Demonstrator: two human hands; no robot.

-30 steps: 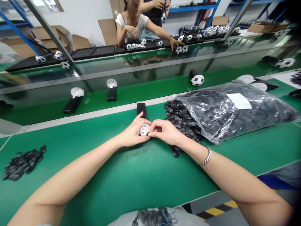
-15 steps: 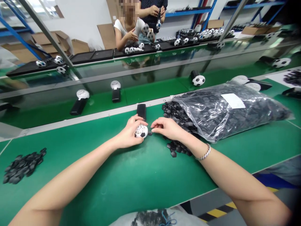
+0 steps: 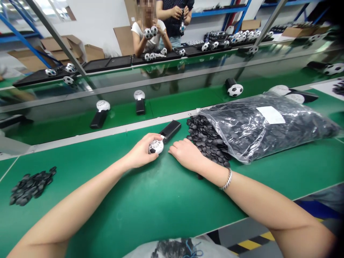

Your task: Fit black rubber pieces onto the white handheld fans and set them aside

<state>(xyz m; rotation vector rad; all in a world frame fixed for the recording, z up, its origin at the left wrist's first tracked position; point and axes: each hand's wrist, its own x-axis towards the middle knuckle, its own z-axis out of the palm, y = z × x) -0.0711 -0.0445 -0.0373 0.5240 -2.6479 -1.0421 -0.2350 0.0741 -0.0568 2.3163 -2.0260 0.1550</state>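
My left hand [image 3: 142,150] is closed around the white ball head of a football-shaped gadget [image 3: 156,147]. Black patches show on the ball's near side, and white cut-outs on its upper part. Its black handle [image 3: 172,129] points away to the upper right across the green table. Just right of the ball, apart from it, my right hand [image 3: 185,153] is curled with its fingertips pinched; what they hold, if anything, is hidden. Loose black patches [image 3: 208,138] are heaped beside and partly behind this hand, at the mouth of a clear plastic bag [image 3: 247,125].
A smaller pile of black patches [image 3: 32,186] lies at left. Beyond the table's metal rail, a green conveyor [image 3: 172,104] carries several ball gadgets. Across it, one person [image 3: 147,43] holds two footballs; another person [image 3: 176,18] handles a gadget.
The gadget's handle has swung to the right as my left hand turned it. My right hand has turned palm-down, and the small dark patch by its fingertips is out of sight.
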